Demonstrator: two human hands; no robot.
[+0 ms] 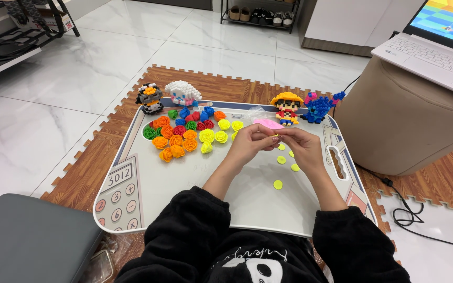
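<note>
We see the left hand (pixel 251 139) and the right hand (pixel 301 142) meet over the grey tray (pixel 184 183), fingers pinched shut on a small yellow piece (pixel 276 135). Yellow discs (pixel 278 184) lie below them, and little foam roses (pixel 184 133) sit to the left.

Paper roses (pixel 184 133) lie left on the tray (pixel 132 173) — block figures (pixel 288 108) behind, discs (pixel 278 184) right.

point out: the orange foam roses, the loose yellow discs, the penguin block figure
orange foam roses (pixel 174 142): head view, on a rose in the middle of the cluster.
loose yellow discs (pixel 278 184): head view, centre of the nearest disc.
penguin block figure (pixel 149 99): head view, its body.
</note>
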